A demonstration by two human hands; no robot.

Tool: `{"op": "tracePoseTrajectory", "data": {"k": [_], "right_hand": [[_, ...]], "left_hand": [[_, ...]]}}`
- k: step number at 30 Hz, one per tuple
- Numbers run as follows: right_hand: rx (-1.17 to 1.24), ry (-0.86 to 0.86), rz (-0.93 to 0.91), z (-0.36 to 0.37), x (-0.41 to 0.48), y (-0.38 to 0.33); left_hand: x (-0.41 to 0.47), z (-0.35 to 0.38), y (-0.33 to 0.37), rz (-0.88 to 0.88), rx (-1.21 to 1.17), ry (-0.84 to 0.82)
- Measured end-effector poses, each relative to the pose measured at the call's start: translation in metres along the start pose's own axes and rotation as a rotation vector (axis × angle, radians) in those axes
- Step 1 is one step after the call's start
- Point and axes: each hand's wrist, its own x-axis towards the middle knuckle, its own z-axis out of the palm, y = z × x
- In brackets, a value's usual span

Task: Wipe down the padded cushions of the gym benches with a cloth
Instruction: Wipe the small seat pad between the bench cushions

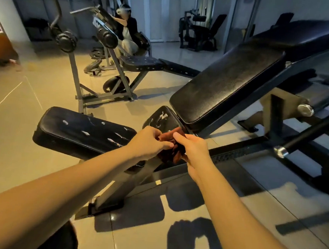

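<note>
A dark red-brown cloth (172, 151) is bunched between my two hands in the middle of the view. My left hand (150, 142) grips it from the left with curled fingers, and my right hand (192, 147) pinches it from the right. Right behind the cloth lies a small worn black seat pad (163, 117) with white tears. An inclined black back cushion (226, 84) rises up to the right of it. A low black pad (81, 132), also torn, lies to the left below my left forearm.
The bench's black steel frame (241, 149) and support post (120, 187) stand on the tiled floor below my hands. A second bench with weight plates (107, 36) stands behind, where another person (127, 30) crouches. More machines (199, 31) line the far wall.
</note>
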Motion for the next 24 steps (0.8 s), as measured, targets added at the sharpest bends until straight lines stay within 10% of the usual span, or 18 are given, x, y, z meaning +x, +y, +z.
{"op": "tracePoseTrajectory", "data": {"k": [8, 18, 24], "right_hand": [[0.054, 0.3, 0.191, 0.019, -0.007, 0.092], [-0.226, 0.52, -0.286, 0.009, 0.041, 0.049], [-0.303, 0.451, -0.116, 0.022, 0.039, 0.097]], "left_hand": [[0.009, 0.005, -0.057, 0.083, 0.322, -0.085], [0.031, 0.028, -0.099, 0.309, 0.582, 0.237], [0.036, 0.026, -0.11, 0.314, 0.585, 0.184]]}}
